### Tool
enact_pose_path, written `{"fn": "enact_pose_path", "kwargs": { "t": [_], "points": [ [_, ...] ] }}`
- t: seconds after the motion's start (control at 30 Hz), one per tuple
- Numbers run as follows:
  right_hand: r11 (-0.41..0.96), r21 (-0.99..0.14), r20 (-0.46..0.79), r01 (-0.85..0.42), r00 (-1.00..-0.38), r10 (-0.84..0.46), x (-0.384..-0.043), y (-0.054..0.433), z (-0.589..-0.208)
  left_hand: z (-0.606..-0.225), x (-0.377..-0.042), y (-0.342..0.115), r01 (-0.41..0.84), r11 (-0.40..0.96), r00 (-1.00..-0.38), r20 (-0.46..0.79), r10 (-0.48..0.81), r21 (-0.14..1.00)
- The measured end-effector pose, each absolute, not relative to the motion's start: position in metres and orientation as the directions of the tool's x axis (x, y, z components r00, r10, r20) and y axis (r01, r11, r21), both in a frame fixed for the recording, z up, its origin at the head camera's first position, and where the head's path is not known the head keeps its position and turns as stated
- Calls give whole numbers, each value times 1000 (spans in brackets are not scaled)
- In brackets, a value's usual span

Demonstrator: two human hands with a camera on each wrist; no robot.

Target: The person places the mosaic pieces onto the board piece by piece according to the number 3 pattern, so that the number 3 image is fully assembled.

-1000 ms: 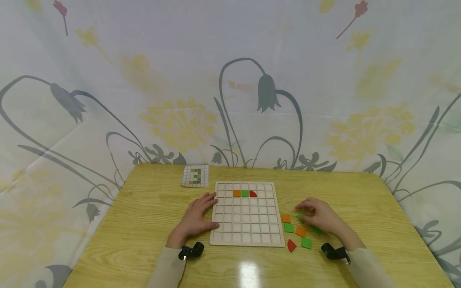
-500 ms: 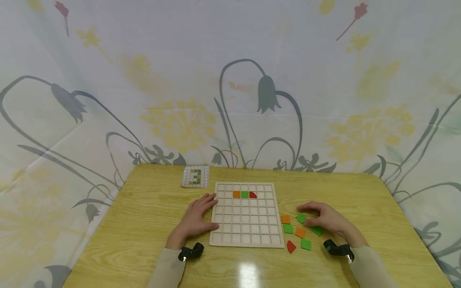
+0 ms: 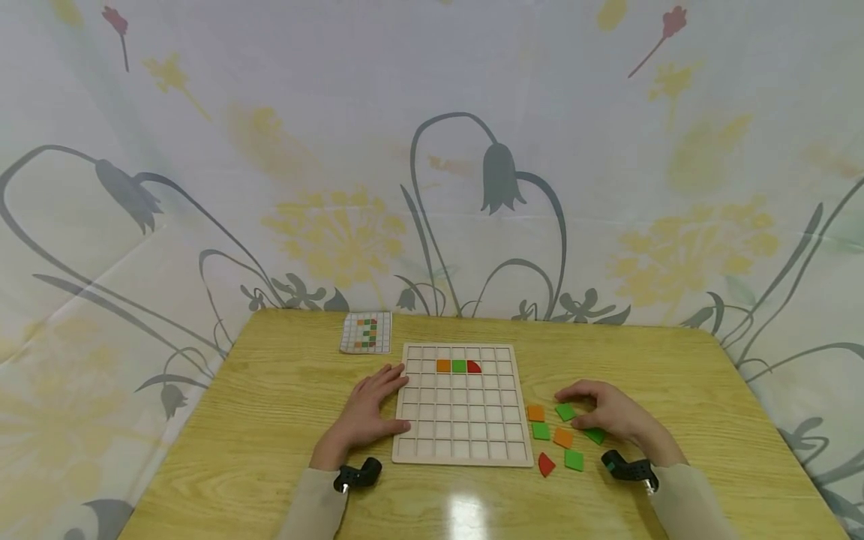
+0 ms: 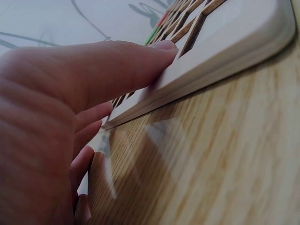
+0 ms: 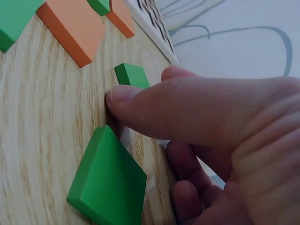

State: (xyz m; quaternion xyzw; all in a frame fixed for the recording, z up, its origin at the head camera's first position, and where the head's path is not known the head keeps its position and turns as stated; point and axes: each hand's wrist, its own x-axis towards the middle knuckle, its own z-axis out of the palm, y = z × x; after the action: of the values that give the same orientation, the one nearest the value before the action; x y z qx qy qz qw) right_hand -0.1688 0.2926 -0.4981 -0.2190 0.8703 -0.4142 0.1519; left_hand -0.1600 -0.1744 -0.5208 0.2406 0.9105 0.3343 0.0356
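The wooden grid board (image 3: 460, 412) sits mid-table (image 3: 270, 405) in the head view, an orange square (image 3: 443, 366), a green square (image 3: 459, 366) and a red quarter-circle (image 3: 474, 367) lined up in its second row, with the pattern card (image 3: 367, 332) off its far left corner showing coloured tiles shaped like a 3. Over to the left wrist, where the left hand (image 4: 61, 103), digits spread apart, rests its thumb on the board's rim. Right wrist now: the right hand (image 5: 220, 122) has thumb and fingers apart, thumb tip between two green tiles (image 5: 112, 180).

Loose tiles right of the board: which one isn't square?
The loose red quarter-circle, curved on one side; the others are green squares and orange squares.
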Motion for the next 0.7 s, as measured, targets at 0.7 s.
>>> {"fn": "enact_pose_path", "kwargs": {
  "t": [0.7],
  "points": [
    [659, -725, -134, -197, -899, -416, -167, 281, -492, -522, -161, -174, 423, 658, -876, 96, 473, 623]
  ]
}}
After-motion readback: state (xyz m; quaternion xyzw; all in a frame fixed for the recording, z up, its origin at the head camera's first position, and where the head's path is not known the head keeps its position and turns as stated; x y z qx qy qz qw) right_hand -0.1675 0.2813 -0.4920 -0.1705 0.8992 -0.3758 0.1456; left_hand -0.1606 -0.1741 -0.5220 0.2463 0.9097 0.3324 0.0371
